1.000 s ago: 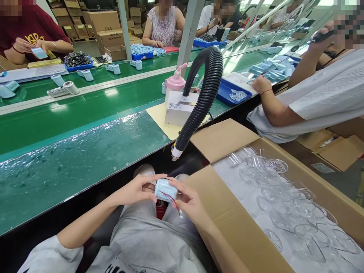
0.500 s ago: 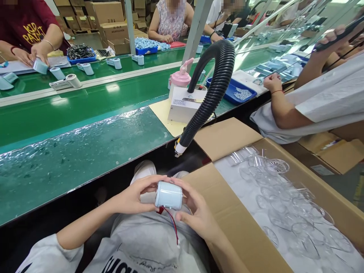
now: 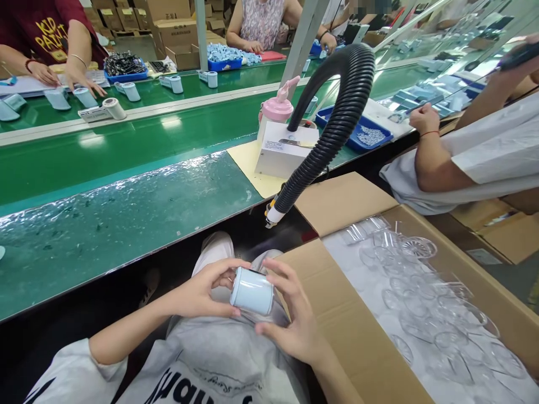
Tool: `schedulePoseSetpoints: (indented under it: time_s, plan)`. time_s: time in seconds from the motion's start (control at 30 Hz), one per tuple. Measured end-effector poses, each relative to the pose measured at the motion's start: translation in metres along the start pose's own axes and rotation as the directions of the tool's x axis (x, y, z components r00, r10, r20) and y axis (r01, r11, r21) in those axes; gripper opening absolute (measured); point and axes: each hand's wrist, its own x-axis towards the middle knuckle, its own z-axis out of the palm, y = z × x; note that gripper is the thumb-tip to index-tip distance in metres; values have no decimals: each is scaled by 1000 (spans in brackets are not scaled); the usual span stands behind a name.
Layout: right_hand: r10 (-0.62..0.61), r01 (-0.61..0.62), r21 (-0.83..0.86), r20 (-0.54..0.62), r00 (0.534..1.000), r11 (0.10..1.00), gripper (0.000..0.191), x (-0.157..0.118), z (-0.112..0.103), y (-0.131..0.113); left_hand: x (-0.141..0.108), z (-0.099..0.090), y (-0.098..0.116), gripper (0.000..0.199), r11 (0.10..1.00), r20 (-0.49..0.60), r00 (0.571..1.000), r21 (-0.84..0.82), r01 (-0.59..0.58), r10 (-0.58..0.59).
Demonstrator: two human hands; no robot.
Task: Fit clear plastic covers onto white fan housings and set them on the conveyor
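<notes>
My left hand is closed around the left end of a light blue, glossy, cylinder-shaped plastic housing, held tilted above my lap. Fingers and thumb grip it from above and below. Close by the housing's right end is my right hand, its fingers spread and its thumb apart from them. Whether a fingertip still brushes the housing I cannot make out. No wires show on the housing from this side.
A black flexible hose arches from a white box on the green bench. To my right an open carton holds clear plastic parts. Co-workers sit across the conveyor and at right, near a blue tray.
My right hand has opened and drawn back from the housing. The housing has turned, so its red and blue wires are out of sight. A co-worker opposite has put down a light blue part.
</notes>
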Motion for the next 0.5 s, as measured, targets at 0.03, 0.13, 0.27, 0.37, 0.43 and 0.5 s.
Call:
schedulePoseSetpoints:
  time_s: [0.03,0.13,0.27,0.37,0.43,0.5]
  plan:
    - [63,-64,22,18,998,998,67,0,0,0,0,1,1,68,998,-8,1000,53,-22,22]
    - [201,-208,79,86,976,975,72,1,-1,-1,-2,1,2,66,985,-5,997,151,-82,83]
    - [222,-226,101,54,974,969,61,1,1,-2,-4,0,-3,62,978,-11,989,150,-142,146]
    - [179,-178,78,-9,984,981,60,-1,3,-1,-3,0,-3,66,987,-13,994,115,-110,112]
    - [150,-149,43,-32,988,988,58,-2,3,0,-2,0,-1,73,994,-13,999,96,-45,46]
    - [148,-146,37,-41,988,989,57,-2,3,0,-2,-1,2,76,997,0,1000,75,19,-19]
